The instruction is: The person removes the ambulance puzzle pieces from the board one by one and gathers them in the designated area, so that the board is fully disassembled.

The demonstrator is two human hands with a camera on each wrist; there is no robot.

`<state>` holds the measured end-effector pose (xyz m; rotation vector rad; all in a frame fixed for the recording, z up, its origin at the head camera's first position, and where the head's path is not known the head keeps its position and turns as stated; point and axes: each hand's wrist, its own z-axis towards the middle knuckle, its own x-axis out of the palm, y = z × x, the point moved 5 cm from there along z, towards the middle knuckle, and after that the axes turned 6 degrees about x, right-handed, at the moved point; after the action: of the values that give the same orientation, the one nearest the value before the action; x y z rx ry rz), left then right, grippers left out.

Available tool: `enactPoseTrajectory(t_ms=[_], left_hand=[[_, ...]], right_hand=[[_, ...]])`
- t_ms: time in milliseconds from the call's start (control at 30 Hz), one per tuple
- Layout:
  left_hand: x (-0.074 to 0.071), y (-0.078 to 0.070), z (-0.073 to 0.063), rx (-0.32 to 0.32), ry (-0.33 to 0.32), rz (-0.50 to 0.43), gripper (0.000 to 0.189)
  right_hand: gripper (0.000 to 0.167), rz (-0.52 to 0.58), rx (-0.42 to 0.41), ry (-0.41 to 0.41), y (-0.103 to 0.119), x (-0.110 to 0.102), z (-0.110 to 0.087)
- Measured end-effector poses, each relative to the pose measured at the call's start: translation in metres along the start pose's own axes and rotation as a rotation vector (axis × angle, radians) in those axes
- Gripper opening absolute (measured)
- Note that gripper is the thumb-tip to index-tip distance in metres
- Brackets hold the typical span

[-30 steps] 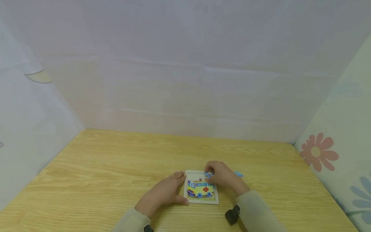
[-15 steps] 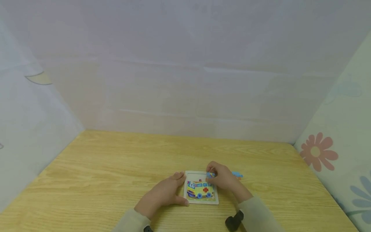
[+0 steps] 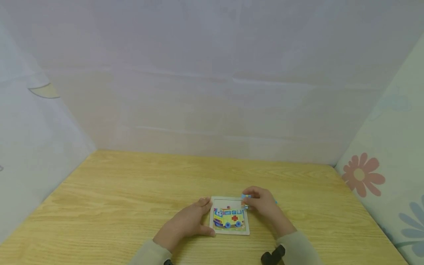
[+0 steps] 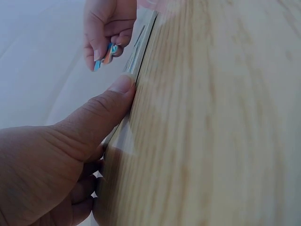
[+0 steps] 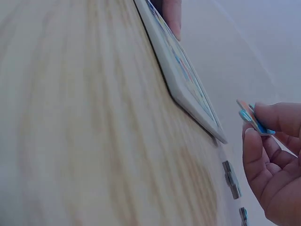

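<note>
A small square jigsaw puzzle tray (image 3: 230, 233) with a pale rim lies flat on the table, showing a yellow ambulance with a red cross. Its upper part is bare board. My left hand (image 3: 188, 219) holds the tray's left side, thumb at the near corner and fingers towards the far corner. Just off the tray's upper right corner, my right hand (image 3: 263, 201) pinches a blue and orange puzzle piece (image 5: 254, 118) between thumb and fingers. In the right wrist view the piece is raised and tilted, apart from the tray.
Beyond the tray's corner, loose puzzle pieces (image 5: 231, 180) lie on the wooden table (image 3: 132, 191); in the head view my right hand mostly hides them. Pale cloth walls (image 3: 212, 110) enclose the table at the back and sides.
My right hand has drawn the puzzle piece rightwards, from over the tray's upper right part to just beyond its corner. My left hand stays at the tray's left side.
</note>
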<state>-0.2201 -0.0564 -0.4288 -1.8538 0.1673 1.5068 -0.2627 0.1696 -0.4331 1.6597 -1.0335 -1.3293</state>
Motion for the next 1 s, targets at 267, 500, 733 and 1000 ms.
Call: enactPoseTrajectory(t_ms=[267, 500, 733, 1000], left_hand=[[-0.001, -0.001, -0.001, -0.001, 0.003, -0.015, 0.094], [-0.001, -0.001, -0.002, -0.003, -0.003, -0.021, 0.094], [0.001, 0.001, -0.001, -0.003, -0.004, -0.021, 0.095], [0.002, 0.002, 0.002, 0.001, -0.006, -0.015, 0.094]], right_hand=[[0.024, 0.135, 0.058, -0.088, -0.007, -0.015, -0.005], [0.031, 0.213, 0.087, -0.125, -0.016, -0.029, -0.009], [0.035, 0.238, 0.091, -0.155, -0.023, -0.045, -0.011], [0.037, 0.251, 0.113, -0.18, -0.035, -0.063, -0.012]])
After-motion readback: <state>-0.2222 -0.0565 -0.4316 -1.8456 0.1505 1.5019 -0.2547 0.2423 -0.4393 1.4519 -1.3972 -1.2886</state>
